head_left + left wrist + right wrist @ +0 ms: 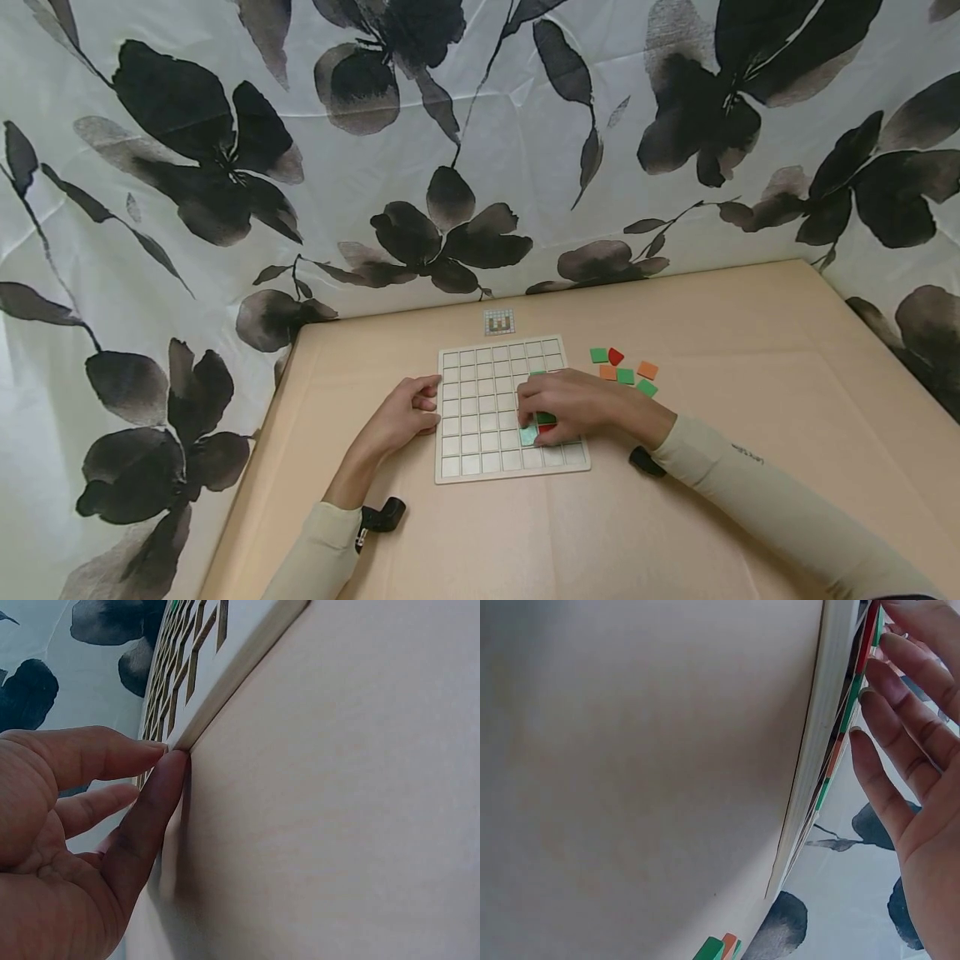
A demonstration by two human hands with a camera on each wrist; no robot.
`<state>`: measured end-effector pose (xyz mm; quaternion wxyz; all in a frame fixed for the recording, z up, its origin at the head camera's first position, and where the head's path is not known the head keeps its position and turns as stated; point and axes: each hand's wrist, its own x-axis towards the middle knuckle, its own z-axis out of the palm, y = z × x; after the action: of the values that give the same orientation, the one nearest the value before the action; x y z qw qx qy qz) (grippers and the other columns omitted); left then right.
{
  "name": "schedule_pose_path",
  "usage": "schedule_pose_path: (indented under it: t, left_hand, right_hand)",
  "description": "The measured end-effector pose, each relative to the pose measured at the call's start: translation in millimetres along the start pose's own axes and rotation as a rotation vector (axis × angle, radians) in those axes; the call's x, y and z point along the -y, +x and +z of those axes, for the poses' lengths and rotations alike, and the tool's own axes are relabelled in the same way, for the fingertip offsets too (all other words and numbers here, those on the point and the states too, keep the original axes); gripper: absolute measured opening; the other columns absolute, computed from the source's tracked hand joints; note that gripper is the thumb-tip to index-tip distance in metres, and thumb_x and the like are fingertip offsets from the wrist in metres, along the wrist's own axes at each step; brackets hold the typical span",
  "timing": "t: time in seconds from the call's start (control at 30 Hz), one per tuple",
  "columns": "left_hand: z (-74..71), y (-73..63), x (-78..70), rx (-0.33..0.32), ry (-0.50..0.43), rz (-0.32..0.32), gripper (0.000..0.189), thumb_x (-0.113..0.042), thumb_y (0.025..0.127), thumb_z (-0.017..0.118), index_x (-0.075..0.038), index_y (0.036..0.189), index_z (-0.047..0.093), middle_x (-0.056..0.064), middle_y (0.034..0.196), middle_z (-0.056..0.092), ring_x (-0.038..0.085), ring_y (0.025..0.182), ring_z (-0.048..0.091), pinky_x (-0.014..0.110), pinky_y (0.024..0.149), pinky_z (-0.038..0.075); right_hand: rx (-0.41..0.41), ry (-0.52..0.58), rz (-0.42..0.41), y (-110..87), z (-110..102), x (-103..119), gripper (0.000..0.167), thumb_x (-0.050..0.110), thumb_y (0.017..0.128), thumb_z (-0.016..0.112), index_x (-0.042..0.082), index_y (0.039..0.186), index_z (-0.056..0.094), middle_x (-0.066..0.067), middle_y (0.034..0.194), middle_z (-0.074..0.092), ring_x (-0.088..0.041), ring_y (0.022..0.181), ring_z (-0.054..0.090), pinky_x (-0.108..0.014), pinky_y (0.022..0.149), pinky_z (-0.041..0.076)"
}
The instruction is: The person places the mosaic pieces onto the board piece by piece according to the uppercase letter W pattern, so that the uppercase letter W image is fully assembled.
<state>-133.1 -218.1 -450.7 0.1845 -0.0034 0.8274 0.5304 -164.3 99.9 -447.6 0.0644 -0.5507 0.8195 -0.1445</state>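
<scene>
The left hand (401, 417) is at the left edge of the white board (470, 425), and its fingertips touch the side of this edge. Its grip is moderately wide: in the head view the thumb and the forefinger meet the edge at two places, with a gap between them, and they do not wrap around the board. The board is immediately to the right of this grip and lies flat on the desk (660, 533).

The right hand (566, 400) is over the right part of the board, with its fingers bent downward. Its grip is narrow. The light blue tile (528, 436) is at the tips of the thumb and the forefinger, but I cannot tell if they pinch it or only touch it. Just beside this tile, under the same grip, a red tile (546, 429) and a dark green tile (547, 417) are partly visible. Another green tile (537, 373) is just beyond the knuckles, mostly covered by the hand.

To the right of the right grip and farther away, loose pieces (626, 377) in green, orange and red lie near together on the desk. Beyond both grips, past the far edge of the board, there is a small picture card (498, 322).
</scene>
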Motion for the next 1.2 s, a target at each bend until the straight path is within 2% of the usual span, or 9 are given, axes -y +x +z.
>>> schedule_pose_path:
  t: [0.27,0.67,0.8,0.97,1.2]
  left_hand:
    - [0.9,0.9,0.9,-0.014,0.012,-0.005,0.07,0.016,0.086,0.067,-0.002,0.151,0.046,0.014,0.121,0.044,0.022,0.099,0.048,0.03,0.069,0.058]
    - [1.4,0.9,-0.7,-0.01,0.006,-0.011,0.071,0.016,0.086,0.067,-0.002,0.151,0.045,0.014,0.12,0.044,0.022,0.098,0.047,0.029,0.069,0.057]
    - [1.3,0.7,-1.6,-0.006,0.0,-0.009,0.07,0.016,0.087,0.066,-0.002,0.151,0.045,0.014,0.121,0.044,0.022,0.098,0.046,0.029,0.069,0.057]
    - [1.1,0.4,-2.4,-0.005,0.0,-0.012,0.071,0.016,0.086,0.067,-0.002,0.151,0.045,0.014,0.122,0.044,0.023,0.099,0.047,0.031,0.07,0.058]
    - [0.5,-1.0,-3.9,-0.01,0.002,-0.018,0.07,0.016,0.086,0.067,-0.002,0.151,0.046,0.014,0.12,0.044,0.022,0.098,0.047,0.031,0.069,0.058]
  right_hand:
    - [0.004,-0.029,0.002,-0.4,0,-1,0.02,0.043,0.088,0.077,0.024,0.092,0.072,0.008,0.095,0.059,-0.005,0.084,0.048,-0.022,0.07,0.045]
    - [-0.027,-0.002,0.011,-4.7,-1,-4,0.02,0.044,0.089,0.076,0.025,0.093,0.072,0.007,0.095,0.059,-0.004,0.083,0.048,-0.02,0.067,0.043]
    - [-0.047,0.036,0.03,-10.8,-7,-6,0.015,0.04,0.091,0.075,0.025,0.095,0.073,0.008,0.098,0.06,-0.004,0.089,0.05,-0.021,0.071,0.046]
    - [-0.036,0.115,0.093,-21.8,-16,-13,0.01,0.032,0.093,0.072,0.025,0.1,0.073,0.01,0.101,0.061,-0.007,0.095,0.054,-0.024,0.077,0.049]
    - [-0.022,0.17,0.202,-39.0,-33,-23,0.016,0.025,0.092,0.073,0.021,0.108,0.074,0.013,0.106,0.063,-0.006,0.102,0.056,-0.031,0.091,0.052]
